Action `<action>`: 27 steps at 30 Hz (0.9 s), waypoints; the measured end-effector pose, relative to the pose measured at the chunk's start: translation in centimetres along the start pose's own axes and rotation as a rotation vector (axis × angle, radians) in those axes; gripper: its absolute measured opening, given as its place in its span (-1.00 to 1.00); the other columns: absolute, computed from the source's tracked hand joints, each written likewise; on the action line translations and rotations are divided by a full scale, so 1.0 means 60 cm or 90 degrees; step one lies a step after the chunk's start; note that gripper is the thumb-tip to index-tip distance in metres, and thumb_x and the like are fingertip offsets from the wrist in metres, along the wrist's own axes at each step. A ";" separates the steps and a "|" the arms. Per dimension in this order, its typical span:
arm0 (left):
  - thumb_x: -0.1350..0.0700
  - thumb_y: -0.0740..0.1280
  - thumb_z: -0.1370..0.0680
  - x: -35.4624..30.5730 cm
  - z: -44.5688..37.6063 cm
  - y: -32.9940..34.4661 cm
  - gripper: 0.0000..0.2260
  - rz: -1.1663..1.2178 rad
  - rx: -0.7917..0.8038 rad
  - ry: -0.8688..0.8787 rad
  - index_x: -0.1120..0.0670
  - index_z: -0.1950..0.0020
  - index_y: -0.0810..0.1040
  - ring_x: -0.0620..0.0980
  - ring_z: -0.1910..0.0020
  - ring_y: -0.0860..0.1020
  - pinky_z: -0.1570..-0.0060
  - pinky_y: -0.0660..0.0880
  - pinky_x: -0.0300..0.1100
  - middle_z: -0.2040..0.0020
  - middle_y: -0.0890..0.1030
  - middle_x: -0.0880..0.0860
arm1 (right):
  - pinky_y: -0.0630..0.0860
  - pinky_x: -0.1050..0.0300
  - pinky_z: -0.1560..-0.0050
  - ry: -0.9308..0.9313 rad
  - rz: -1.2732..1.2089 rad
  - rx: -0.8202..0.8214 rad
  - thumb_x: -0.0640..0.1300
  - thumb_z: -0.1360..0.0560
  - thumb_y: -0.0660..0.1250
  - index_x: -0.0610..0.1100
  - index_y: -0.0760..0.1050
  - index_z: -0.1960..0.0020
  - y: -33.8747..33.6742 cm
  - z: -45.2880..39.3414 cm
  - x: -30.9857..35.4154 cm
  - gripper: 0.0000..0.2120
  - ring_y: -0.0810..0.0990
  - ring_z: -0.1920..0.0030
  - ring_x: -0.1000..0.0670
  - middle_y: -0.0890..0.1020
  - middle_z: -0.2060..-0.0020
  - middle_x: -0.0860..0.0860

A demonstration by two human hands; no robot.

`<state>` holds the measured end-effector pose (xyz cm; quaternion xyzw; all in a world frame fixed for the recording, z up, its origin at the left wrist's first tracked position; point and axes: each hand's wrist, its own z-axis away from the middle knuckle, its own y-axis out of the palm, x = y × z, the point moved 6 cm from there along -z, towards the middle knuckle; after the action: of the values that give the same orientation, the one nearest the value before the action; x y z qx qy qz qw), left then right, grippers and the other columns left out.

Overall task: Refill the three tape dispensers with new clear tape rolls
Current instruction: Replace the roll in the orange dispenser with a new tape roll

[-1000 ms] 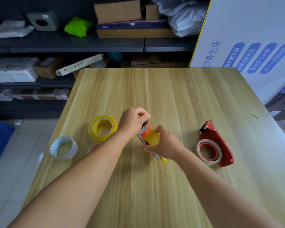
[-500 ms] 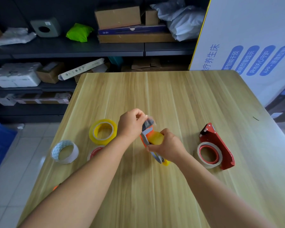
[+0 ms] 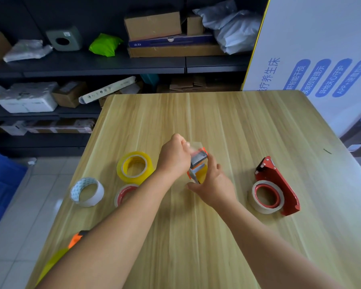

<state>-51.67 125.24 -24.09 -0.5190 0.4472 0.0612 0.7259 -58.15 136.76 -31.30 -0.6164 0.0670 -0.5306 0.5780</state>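
- The right hand (image 3: 212,184) grips an orange tape dispenser (image 3: 197,171) from the side and below, its fingers wrapped round the yellowish roll loaded inside; a grey metal plate shows at the tool's upper end.
- The left hand (image 3: 174,158) is pinched shut on a thin, glossy strip of clear tape (image 3: 194,146) at that upper end; the strip is blurred and nearly see-through.
- Both are held near the middle of the pale, straight-grained wooden table (image 3: 227,122).
- Left of the hands lie a thick yellow-tinted tape roll (image 3: 134,167), a red-cored roll (image 3: 124,193) partly behind the left forearm, and a white roll (image 3: 87,191) with a dotted rim.
- Well to the right, a red metal dispenser (image 3: 279,186), wedge-shaped, lies flat holding a pale roll with a red core.
- Another orange dispenser (image 3: 76,239) peeks out at the table's left edge.
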 end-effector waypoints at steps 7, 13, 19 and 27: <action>0.13 0.13 -0.62 -0.018 0.017 0.005 -0.88 0.016 0.015 -0.020 0.13 0.02 0.40 0.17 -0.02 0.51 0.15 0.32 -0.15 -0.05 0.58 0.18 | 0.50 0.02 0.07 -0.034 -0.057 -0.105 0.16 -0.29 0.48 0.10 0.09 -0.42 -0.030 0.003 0.011 -0.16 0.59 -0.07 -0.14 0.42 -0.26 0.04; 0.11 0.12 -0.62 -0.043 0.034 0.007 -0.89 0.006 0.035 0.027 0.11 0.04 0.38 0.13 0.07 0.52 0.17 0.37 -0.12 0.02 0.58 0.13 | 0.48 0.05 0.13 -0.026 -0.109 -0.106 0.10 -0.31 0.44 0.14 0.21 -0.35 -0.044 0.007 0.006 -0.31 0.58 -0.01 -0.06 0.50 -0.14 0.09; 0.09 0.12 -0.60 -0.088 0.031 -0.028 -0.88 -0.008 -0.017 0.133 0.09 0.09 0.36 0.08 0.16 0.55 0.19 0.46 -0.08 0.11 0.61 0.06 | 0.44 0.08 0.16 0.009 -0.123 -0.113 0.16 -0.31 0.44 0.13 0.25 -0.30 -0.048 0.002 -0.006 -0.37 0.58 0.02 -0.03 0.52 -0.07 0.08; 0.12 0.10 -0.62 -0.130 0.015 -0.075 -0.86 0.098 -0.010 0.136 0.06 0.07 0.41 -0.04 0.17 0.66 0.16 0.61 -0.07 0.10 0.67 0.01 | 0.35 0.12 0.24 0.004 -0.133 -0.099 0.09 -0.35 0.46 -0.01 0.31 -0.24 -0.052 -0.006 -0.013 -0.44 0.49 0.16 -0.01 0.50 -0.10 0.06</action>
<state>-53.29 126.89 -15.33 -0.4923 0.5600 0.0647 0.6632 -60.38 138.09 -29.35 -0.6613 0.0456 -0.5830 0.4699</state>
